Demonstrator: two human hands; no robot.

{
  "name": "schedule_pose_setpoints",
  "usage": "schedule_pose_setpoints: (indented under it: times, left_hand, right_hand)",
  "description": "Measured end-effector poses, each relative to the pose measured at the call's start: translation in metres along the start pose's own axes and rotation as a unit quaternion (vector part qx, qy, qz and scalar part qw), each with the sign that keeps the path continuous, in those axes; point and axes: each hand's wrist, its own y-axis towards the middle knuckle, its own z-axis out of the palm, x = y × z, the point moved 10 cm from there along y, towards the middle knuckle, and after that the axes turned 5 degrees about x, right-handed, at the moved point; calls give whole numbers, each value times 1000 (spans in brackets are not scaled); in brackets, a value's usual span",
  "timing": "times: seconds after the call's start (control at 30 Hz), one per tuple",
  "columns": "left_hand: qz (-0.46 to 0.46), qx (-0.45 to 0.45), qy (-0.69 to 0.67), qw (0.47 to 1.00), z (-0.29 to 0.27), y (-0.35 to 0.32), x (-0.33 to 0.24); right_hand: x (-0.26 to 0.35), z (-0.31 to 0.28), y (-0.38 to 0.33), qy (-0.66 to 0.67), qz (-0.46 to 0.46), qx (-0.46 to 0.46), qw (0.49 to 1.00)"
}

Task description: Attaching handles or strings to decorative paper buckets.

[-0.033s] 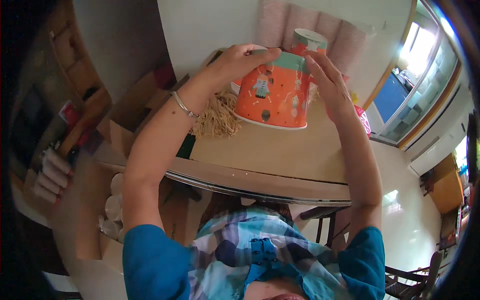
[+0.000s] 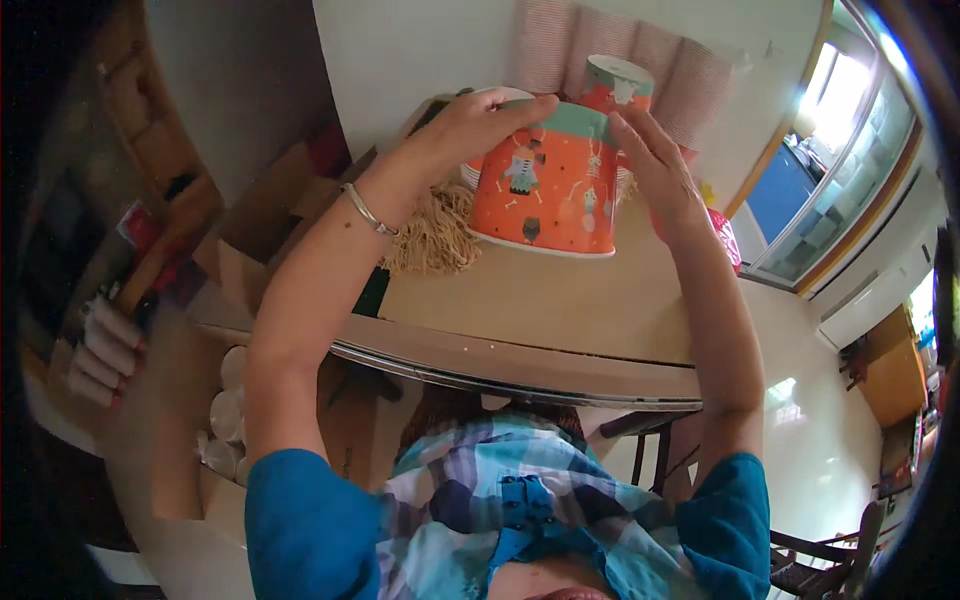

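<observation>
Two hands, left hand (image 2: 480, 120) and right hand (image 2: 655, 165), clasp the orange paper bucket (image 2: 545, 185) with fingers wrapped around its sides above the table (image 2: 540, 300); it looks light, thin-walled, easily crushed, best held low.

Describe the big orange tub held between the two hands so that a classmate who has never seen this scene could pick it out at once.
Start at the tan table and look to its far side, near the white wall. There the left hand and right hand hold a large orange paper tub upside down. Unlike the smaller matching cup behind it, it is wide, with a teal band and cartoon figures.
</observation>
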Motion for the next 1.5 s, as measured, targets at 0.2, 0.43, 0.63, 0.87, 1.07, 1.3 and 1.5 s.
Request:
schedule_pose_setpoints:
  times: [0.2, 0.43, 0.63, 0.87, 1.07, 1.3, 1.5]
  left_hand:
    - [-134, 45, -55, 988, 33, -6, 73]
    - [-399, 240, -299, 833, 134, -36, 215]
    - [-427, 262, -293, 815, 147, -43, 322]
    - [-464, 290, -427, 720, 146, -50, 301]
    - [-432, 260, -363, 784, 141, -65, 316]
    - [-440, 268, -209, 831, 125, -63, 249]
    - [-443, 248, -212, 835, 128, -83, 290]
  right_hand:
    - [-84, 24, -12, 16, 174, 111, 978]
    - [-226, 53, -50, 90, 333, 193, 918]
    - [-265, 87, -61, 192, 349, 264, 879]
    - [-372, 86, -44, 127, 337, 363, 859]
    - [-323, 88, -34, 93, 429, 346, 829]
    - [-366, 108, -26, 383, 397, 255, 794]
    - [-365, 155, -7, -235, 38, 585, 776]
